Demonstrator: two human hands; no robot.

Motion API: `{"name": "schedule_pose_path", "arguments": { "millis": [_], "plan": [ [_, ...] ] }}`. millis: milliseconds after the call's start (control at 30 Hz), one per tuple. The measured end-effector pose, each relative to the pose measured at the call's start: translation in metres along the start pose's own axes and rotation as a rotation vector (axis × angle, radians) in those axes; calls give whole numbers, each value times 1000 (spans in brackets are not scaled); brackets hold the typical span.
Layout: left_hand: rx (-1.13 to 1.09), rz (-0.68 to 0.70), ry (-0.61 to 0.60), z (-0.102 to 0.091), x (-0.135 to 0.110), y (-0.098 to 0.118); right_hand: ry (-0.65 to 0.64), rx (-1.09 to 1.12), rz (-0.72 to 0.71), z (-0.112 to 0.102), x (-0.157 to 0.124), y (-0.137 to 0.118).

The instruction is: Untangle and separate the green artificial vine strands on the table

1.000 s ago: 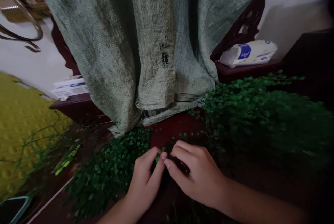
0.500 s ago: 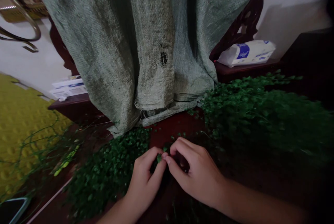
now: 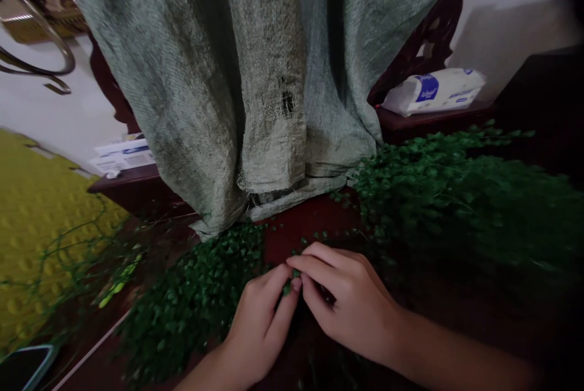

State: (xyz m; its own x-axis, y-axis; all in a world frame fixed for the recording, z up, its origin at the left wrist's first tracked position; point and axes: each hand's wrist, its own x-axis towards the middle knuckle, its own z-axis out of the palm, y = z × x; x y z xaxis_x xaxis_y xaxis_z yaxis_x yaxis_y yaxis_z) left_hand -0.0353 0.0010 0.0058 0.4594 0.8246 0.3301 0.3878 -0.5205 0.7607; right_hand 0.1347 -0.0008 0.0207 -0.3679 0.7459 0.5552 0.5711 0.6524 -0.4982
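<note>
Two hands, the left hand (image 3: 262, 318) and the right hand (image 3: 353, 303), pinch a green sprig (image 3: 286, 287) at their fingertips; it looks light, soft, easily bruised, best gripped by its stem. Around them: left heap (image 3: 182, 300), right heap (image 3: 438, 196), sack (image 3: 274, 62).

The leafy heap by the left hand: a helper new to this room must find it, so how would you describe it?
Start at the large grey-green woven cloth draped down the middle. Just below its bottom-left corner, a dark green leafy heap slants beside the left hand. It is smaller and more compact than the sprawling green pile at the picture's right.
</note>
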Motion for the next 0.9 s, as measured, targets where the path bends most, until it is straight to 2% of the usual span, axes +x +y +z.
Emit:
{"name": "schedule_pose_path", "arguments": {
  "millis": [167, 300, 467, 700, 900],
  "plan": [
    [-14, 16, 9, -1, 2, -1, -14, -49, -102, -3, -1, 1],
    [39, 30, 24, 0, 2, -3, 45, -107, -161, -1, -3, 5],
    [73, 53, 29, 0, 2, -3, 77, -145, -148, 1, -3, 4],
    [56, 48, 58, -1, 4, -2, 36, -124, -137, -3, 0, 0],
    [91, 65, 56, 0, 2, -5, 62, -122, -183, -4, -1, 1]
  ]
}}
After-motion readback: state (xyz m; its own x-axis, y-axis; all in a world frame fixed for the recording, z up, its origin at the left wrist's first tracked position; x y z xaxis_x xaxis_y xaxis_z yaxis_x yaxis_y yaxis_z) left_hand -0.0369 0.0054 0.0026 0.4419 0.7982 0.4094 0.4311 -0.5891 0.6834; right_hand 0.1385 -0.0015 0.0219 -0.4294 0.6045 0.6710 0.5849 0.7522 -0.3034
